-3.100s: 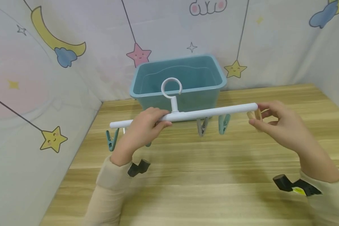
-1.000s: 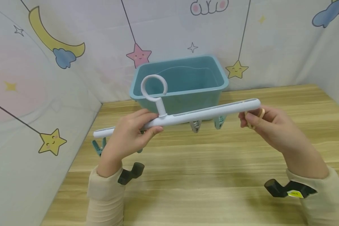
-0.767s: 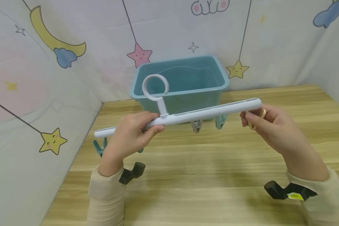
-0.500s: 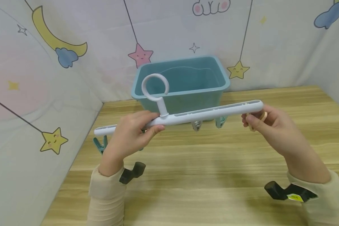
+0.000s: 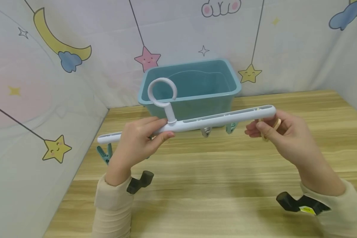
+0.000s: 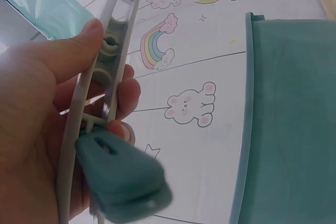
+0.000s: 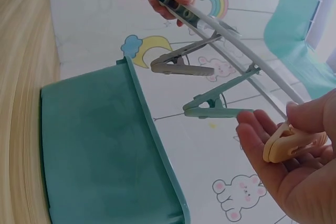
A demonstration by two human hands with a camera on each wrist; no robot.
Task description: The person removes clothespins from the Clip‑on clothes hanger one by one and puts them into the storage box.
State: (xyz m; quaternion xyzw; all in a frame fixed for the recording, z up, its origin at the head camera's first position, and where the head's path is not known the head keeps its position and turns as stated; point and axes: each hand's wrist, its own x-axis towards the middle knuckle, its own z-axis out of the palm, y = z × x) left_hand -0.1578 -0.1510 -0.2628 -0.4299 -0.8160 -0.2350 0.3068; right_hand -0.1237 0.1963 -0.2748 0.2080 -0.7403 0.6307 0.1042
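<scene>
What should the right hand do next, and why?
Perhaps the right hand should press the peach clip upward: it reaches into the slotted white hanger, gripped by the left hand, where the gray clip and mint clip hang. Whether it's seated is unclear.

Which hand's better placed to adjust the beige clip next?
The right hand, probably: it holds the beige clip, at one end of the white bar. The left hand grips that bar beside the hook and would likely need freeing.

I'm looking at a cream left sleeve (image 5: 111,218), rippled below its smooth cuff (image 5: 111,196); matching right sleeve (image 5: 343,211); blocky black left wrist camera (image 5: 134,185), and black right wrist camera (image 5: 312,202) sporting a yellow label (image 5: 307,210)!
</scene>
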